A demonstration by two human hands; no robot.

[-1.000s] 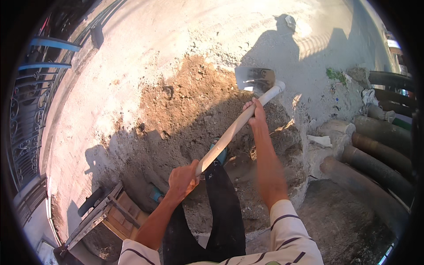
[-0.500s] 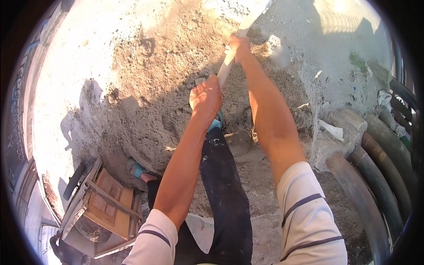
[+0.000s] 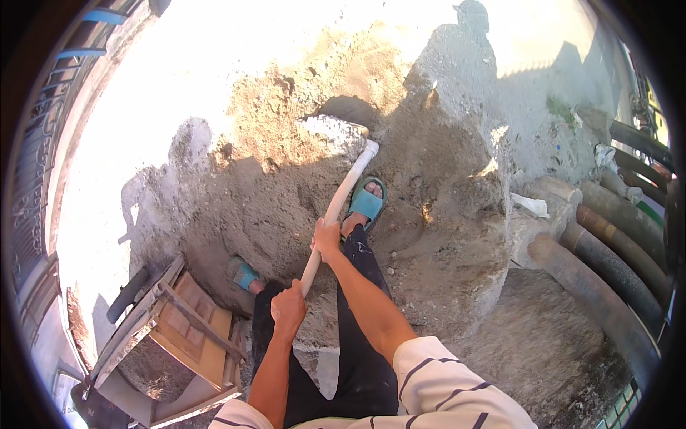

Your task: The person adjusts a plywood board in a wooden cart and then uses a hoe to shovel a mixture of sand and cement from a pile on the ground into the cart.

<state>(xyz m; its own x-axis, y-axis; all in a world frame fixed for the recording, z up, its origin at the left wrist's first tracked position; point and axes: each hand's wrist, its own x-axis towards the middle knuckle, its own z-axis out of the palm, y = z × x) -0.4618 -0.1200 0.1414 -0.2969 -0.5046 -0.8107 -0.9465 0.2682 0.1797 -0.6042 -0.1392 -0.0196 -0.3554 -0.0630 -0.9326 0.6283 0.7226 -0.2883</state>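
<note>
My left hand [image 3: 288,309] grips the lower end of a long pale wooden handle [image 3: 346,182], and my right hand [image 3: 327,239] is closed round it farther up. At the handle's far end a white fitting leads to the hoe head [image 3: 357,130], low in loose brown, gritty soil [image 3: 257,186], with pale crumbly material over part of the blade. Just right of the shaft is my right foot in a teal sandal [image 3: 366,207]. The other sandal [image 3: 244,270] shows to the left, above my left wrist.
A wooden cart or box [image 3: 187,312] stands at lower left. A metal fence [image 3: 39,164] runs along the left edge. Several large pipes [image 3: 614,243] lie at the right beside a concrete lump [image 3: 543,207]. Shadows of a person and structures fall on the ground.
The hoe has swung forward out to the far side, then come down and back toward my feet. My hands have moved lower and nearer my body, still round the handle.
</note>
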